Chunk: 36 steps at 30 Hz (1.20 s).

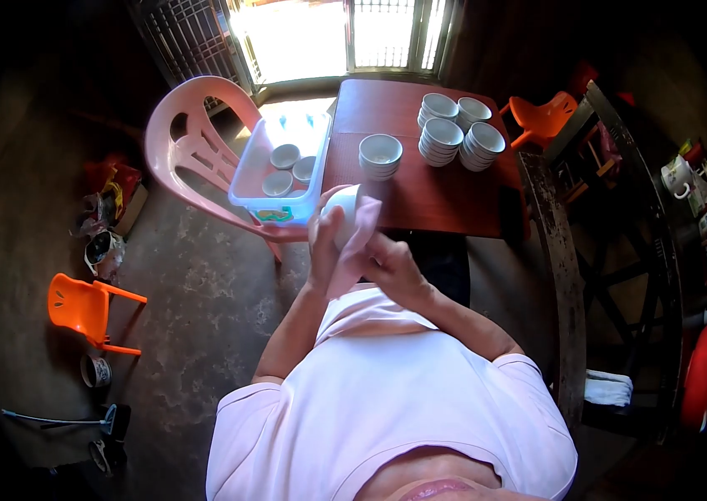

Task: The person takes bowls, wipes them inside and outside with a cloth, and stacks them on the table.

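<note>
Cradling a small round white bowl (347, 204), seemingly ceramic, the left hand (325, 240) was wrapped around its outer wall, by the near left corner of the reddish-brown wooden table (445, 200). The right hand (396, 268) grasped a soft pale pink cloth (354, 257), which lay against the bowl's right side. From my distant station I judged the bowl light enough for one hand, yet stiff, breakable and likely slippery if damp. I would have held it low around the outside, sparing the rim any hard squeeze; the limp cloth called only for a bunched pinch. Similar white bowls stood in grouped stacks (441, 140) toward the table's far right corner, in a lone stack (380, 159) nearer its left edge, and inside a translucent plastic tub (239, 199) beside that edge.
</note>
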Each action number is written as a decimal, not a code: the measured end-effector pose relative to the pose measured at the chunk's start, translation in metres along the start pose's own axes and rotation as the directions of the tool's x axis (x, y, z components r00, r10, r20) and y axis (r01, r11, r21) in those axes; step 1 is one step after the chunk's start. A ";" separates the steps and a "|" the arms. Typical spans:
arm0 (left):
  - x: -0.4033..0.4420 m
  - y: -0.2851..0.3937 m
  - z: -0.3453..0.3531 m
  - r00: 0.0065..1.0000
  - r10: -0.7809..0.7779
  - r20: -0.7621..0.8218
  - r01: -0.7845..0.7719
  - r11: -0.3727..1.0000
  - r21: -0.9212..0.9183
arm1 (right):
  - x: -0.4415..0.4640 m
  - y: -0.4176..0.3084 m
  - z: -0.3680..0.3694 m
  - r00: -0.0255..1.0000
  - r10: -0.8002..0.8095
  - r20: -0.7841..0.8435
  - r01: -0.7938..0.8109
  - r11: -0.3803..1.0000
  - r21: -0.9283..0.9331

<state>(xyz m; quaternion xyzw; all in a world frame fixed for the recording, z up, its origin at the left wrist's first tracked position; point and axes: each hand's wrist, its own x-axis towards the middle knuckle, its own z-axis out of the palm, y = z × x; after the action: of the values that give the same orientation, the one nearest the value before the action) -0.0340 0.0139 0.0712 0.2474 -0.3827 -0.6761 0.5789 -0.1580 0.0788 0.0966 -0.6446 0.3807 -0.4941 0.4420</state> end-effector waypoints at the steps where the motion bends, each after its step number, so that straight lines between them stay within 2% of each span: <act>1: 0.000 0.015 0.004 0.988 -0.085 0.129 0.089 0.996 -0.029 | 0.003 0.004 -0.003 0.962 -0.268 0.057 0.274 0.927 -0.258; 2: 0.001 0.030 0.008 0.952 -0.168 0.255 0.182 0.983 -0.034 | 0.007 0.007 -0.005 0.854 -0.490 0.177 0.510 0.719 -0.472; 3: 0.001 0.032 0.013 0.958 -0.178 0.227 0.194 0.980 -0.048 | 0.009 0.009 -0.006 0.792 -0.582 0.184 0.556 0.561 -0.613; 4: 0.002 0.033 0.017 0.962 -0.188 0.200 0.204 0.977 -0.063 | 0.013 0.022 -0.011 0.774 -0.598 0.209 0.564 0.501 -0.657; 6: 0.006 0.024 0.013 0.972 -0.155 0.176 0.167 0.985 -0.053 | 0.012 0.024 -0.011 0.779 -0.610 0.148 0.532 0.516 -0.672; 7: 0.006 0.019 0.011 0.977 -0.141 0.160 0.150 0.988 -0.047 | 0.006 0.020 -0.009 0.898 -0.431 0.087 0.409 0.744 -0.529; 8: 0.004 0.013 0.012 0.998 -0.036 0.057 0.034 0.999 0.024 | -0.001 0.014 -0.007 0.973 -0.221 0.062 0.228 0.907 -0.353; 9: 0.001 0.006 0.017 0.996 0.077 -0.035 -0.073 0.992 0.106 | -0.003 0.006 0.000 0.998 0.001 -0.059 -0.003 0.999 -0.041; 10: -0.003 -0.001 0.019 0.974 0.195 -0.118 -0.169 0.966 0.197 | -0.001 0.001 0.003 0.996 0.053 -0.078 -0.030 0.961 0.275; 11: -0.005 -0.011 0.014 0.977 0.147 -0.154 -0.138 0.988 0.068 | -0.003 -0.002 0.004 0.994 0.057 -0.094 -0.046 0.993 0.111; 12: -0.006 -0.002 0.018 1.000 0.003 -0.030 -0.003 1.000 -0.009 | -0.005 -0.003 0.005 0.992 0.056 -0.110 -0.063 0.996 -0.058; 13: -0.006 0.016 0.025 0.986 -0.133 0.104 0.140 0.988 -0.068 | -0.004 0.002 0.004 0.974 -0.207 -0.094 0.175 0.946 -0.272; 14: -0.004 0.027 0.027 0.937 -0.253 0.242 0.286 0.952 -0.110 | -0.001 0.012 -0.001 0.895 -0.446 -0.018 0.386 0.795 -0.468; 15: 0.002 0.025 0.016 0.902 -0.295 0.316 0.328 0.943 -0.056 | 0.002 0.023 -0.007 0.764 -0.636 0.110 0.553 0.557 -0.620; 16: 0.006 0.020 0.009 0.885 -0.333 0.326 0.371 0.927 -0.059 | 0.002 0.030 -0.015 0.758 -0.630 0.171 0.559 0.492 -0.667; 18: 0.012 0.015 0.002 0.849 -0.404 0.341 0.450 0.890 -0.066 | 0.003 0.033 -0.018 0.751 -0.636 0.175 0.570 0.492 -0.659; 19: 0.012 0.018 -0.001 0.809 -0.405 0.426 0.497 0.859 -0.127 | 0.001 0.030 -0.018 0.874 -0.483 0.047 0.430 0.727 -0.535; 20: 0.011 0.014 0.004 0.925 -0.264 0.275 0.287 0.957 -0.049 | -0.005 0.024 -0.017 0.958 -0.283 -0.048 0.247 0.898 -0.364; 21: 0.008 0.008 0.015 0.987 -0.083 0.136 0.075 0.995 0.064 | -0.008 0.017 -0.017 0.994 -0.054 -0.098 0.037 0.986 -0.163; 22: 0.003 0.012 0.017 0.990 -0.023 0.139 0.008 0.995 0.103 | -0.004 0.012 -0.016 0.991 0.091 -0.103 -0.055 0.948 0.312; 24: 0.002 0.021 0.016 0.985 0.082 0.151 -0.111 0.974 0.199 | -0.003 0.006 -0.006 0.984 0.174 -0.035 -0.136 0.865 0.482; 25: 0.001 0.027 0.011 0.990 -0.004 0.143 -0.022 0.983 0.183 | -0.007 0.008 0.002 0.994 0.048 -0.099 -0.022 0.968 0.252; 26: 0.000 0.032 0.009 0.987 -0.088 0.137 0.065 0.984 0.164 | -0.011 0.012 0.005 0.985 -0.154 -0.072 0.138 0.971 -0.197; 27: 0.002 0.029 0.011 0.983 -0.173 0.054 0.172 0.985 0.030 | -0.008 0.019 0.005 0.929 -0.370 0.012 0.348 0.863 -0.365; 28: 0.002 0.036 0.008 0.941 -0.261 0.217 0.284 0.955 -0.085 | -0.004 0.026 0.003 0.827 -0.546 0.132 0.532 0.685 -0.499; 30: 0.003 0.038 0.010 0.917 -0.361 0.171 0.378 0.922 -0.083 | 0.004 0.032 -0.002 0.750 -0.640 0.164 0.603 0.562 -0.566; 31: 0.003 0.039 0.010 0.928 -0.302 0.218 0.328 0.940 -0.096 | 0.005 0.031 -0.006 0.776 -0.603 0.186 0.593 0.595 -0.542; 33: 0.002 0.037 0.009 0.933 -0.188 0.307 0.235 0.964 -0.124 | 0.001 0.019 -0.008 0.943 -0.333 0.011 0.315 0.881 -0.352; 34: 0.001 0.033 0.012 0.966 -0.055 0.254 0.050 0.998 0.027 | -0.001 0.010 -0.009 0.985 -0.163 -0.052 0.147 0.963 -0.228; 35: 0.001 0.028 0.015 0.971 0.086 0.223 -0.129 0.974 0.186 | 0.002 0.005 -0.007 0.995 -0.032 -0.092 0.037 0.998 0.058; 36: -0.001 0.025 0.018 0.949 0.230 0.216 -0.294 0.892 0.342 | -0.001 0.003 -0.005 0.995 -0.083 -0.064 0.081 0.996 -0.033</act>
<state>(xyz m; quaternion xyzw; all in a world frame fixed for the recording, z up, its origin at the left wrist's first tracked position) -0.0331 0.0179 0.1022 0.2397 -0.5810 -0.5259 0.5730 -0.1627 0.0776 0.0945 -0.6498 0.3759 -0.5268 0.3988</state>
